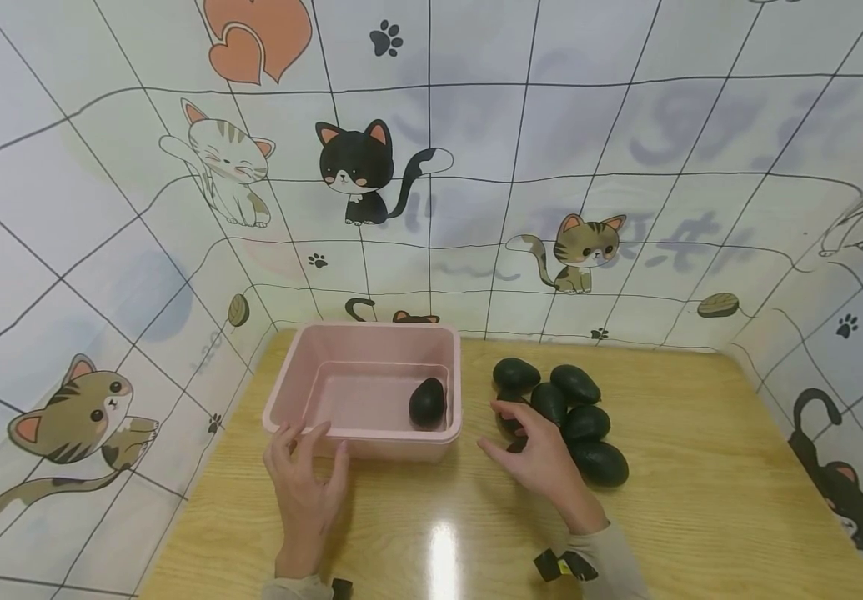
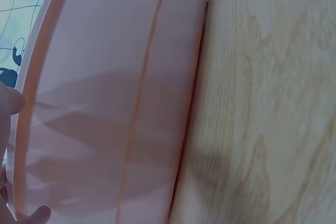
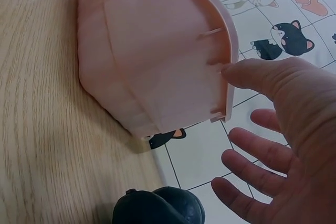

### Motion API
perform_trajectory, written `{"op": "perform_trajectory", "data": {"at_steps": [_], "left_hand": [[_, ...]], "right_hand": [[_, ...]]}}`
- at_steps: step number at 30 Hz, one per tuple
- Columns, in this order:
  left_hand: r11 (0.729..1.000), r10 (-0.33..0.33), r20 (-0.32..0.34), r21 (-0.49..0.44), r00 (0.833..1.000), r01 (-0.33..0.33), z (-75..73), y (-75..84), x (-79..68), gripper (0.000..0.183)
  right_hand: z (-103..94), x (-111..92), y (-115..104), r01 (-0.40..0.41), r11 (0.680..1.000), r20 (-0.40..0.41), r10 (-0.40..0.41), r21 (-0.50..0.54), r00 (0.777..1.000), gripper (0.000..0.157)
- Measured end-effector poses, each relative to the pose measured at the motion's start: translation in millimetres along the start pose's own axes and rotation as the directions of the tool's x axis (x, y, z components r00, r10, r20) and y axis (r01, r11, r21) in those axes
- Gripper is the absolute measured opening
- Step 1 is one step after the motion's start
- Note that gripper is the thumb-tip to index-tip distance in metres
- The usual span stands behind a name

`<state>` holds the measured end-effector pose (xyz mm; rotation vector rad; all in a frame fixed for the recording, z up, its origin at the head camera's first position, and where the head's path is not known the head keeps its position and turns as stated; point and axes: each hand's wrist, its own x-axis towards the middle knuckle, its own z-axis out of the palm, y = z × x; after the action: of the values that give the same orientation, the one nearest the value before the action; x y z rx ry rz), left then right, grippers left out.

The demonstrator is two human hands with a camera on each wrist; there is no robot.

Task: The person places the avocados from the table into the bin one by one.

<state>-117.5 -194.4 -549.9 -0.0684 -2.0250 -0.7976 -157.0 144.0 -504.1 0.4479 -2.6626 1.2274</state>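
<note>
My left hand (image 1: pixel 307 483) is at the front left of a pink plastic bin (image 1: pixel 401 450), fingers loosely spread at its rim and thumb in front of the outer wall. Inside the bin, near its right end, lies one dark green avocado (image 1: pixel 427 402). To the right, several more avocados (image 1: pixel 587 423) sit in a cluster on the table. My right hand (image 1: pixel 539 454) reaches over the left side of this cluster, thumb and fingers apart with a gap between them. It partly hides the avocados beneath it. In the right wrist view, avocados (image 3: pixel 157 206) show below the fingers.
The wooden table (image 1: pixel 701 467) backs onto a wall covering (image 1: pixel 469 250) with cartoon cats and grid lines, which also runs along both sides. The bin stands close to the back left corner.
</note>
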Motion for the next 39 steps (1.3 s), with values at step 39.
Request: {"op": "perform_trajectory", "data": {"at_steps": [39], "left_hand": [[1.000,0.005,-0.008,0.003,1.000,-0.005,-0.1,2.3,0.9,0.035]], "right_hand": [[-9.8,-23.1,27.0,-0.072,0.997,-0.055,0.073,0.029,0.996,0.051]]}}
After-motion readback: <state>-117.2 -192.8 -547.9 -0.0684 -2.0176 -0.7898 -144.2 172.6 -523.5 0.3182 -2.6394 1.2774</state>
